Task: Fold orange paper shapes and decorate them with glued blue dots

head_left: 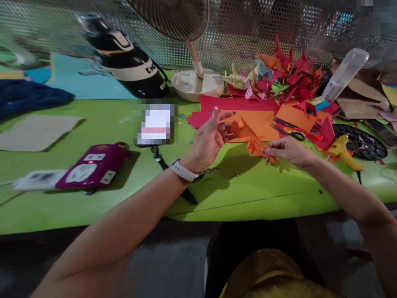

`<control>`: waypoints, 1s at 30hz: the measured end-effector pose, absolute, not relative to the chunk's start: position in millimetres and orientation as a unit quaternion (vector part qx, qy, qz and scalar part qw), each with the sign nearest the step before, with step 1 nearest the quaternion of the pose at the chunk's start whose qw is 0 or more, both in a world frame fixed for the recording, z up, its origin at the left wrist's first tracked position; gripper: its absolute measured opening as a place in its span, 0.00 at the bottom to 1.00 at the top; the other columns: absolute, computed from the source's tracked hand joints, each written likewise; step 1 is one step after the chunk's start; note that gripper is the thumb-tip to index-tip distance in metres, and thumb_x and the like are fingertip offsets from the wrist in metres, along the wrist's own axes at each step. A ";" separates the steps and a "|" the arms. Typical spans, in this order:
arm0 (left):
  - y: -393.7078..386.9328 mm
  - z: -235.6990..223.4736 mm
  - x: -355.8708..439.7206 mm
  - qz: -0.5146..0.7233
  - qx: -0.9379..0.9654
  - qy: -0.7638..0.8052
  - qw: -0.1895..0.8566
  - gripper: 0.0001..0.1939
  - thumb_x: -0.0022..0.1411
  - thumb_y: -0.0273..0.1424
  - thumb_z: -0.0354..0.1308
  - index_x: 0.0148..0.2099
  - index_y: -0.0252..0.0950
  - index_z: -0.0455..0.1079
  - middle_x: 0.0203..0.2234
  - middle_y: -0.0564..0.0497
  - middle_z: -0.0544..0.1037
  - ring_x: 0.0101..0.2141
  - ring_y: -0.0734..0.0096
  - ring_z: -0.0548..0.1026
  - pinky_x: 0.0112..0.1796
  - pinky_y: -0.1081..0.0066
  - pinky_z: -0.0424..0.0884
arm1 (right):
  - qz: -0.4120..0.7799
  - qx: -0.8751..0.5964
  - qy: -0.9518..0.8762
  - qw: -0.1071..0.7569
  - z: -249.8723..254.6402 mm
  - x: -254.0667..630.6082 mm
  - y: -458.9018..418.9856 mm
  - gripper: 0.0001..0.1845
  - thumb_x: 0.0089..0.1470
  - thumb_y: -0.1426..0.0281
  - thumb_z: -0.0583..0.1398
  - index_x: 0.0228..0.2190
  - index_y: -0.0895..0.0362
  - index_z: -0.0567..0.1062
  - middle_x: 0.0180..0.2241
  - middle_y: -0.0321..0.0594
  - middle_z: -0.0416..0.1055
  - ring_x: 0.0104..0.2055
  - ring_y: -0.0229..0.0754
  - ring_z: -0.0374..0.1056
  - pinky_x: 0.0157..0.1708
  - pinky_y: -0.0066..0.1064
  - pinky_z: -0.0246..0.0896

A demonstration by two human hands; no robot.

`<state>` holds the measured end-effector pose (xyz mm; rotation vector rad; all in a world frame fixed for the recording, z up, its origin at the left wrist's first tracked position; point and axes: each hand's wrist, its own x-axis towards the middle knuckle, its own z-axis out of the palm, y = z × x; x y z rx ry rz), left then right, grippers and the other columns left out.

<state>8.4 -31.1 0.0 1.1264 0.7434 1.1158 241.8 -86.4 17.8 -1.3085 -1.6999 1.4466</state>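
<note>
My right hand (287, 151) pinches one end of an orange folded-paper piece (257, 145) between thumb and fingertips. It has pointed parts like an origami crane and is held above the green table. To its left, my left hand (209, 138) is raised with the thumb up and the fingers loosely curled and apart, with nothing seen in it. A white-strapped watch (183, 170) is on the left wrist. Flat orange paper (266, 124) lies behind the hands, on top of red paper (211, 103).
Folded paper pieces (288, 76) are heaped at the back right. Scissors (294, 134), a yellow glue gun (343, 152) and a black tray (369, 142) lie at right. A phone (156, 124), a purple power strip (93, 165), a black bottle (133, 68) and a fan (198, 85) stand leftward.
</note>
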 end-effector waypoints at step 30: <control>-51.5 -11.5 23.8 0.371 0.489 0.320 0.721 0.13 0.52 0.40 0.70 0.34 0.36 0.79 0.30 0.50 0.82 0.33 0.70 0.77 0.35 0.73 0.73 | 0.638 -0.468 -0.529 0.307 1.5 217.9 -100.5 0.13 0.45 0.62 0.70 0.29 0.58 0.78 0.31 0.40 0.81 0.30 0.34 0.73 0.33 0.27 0.69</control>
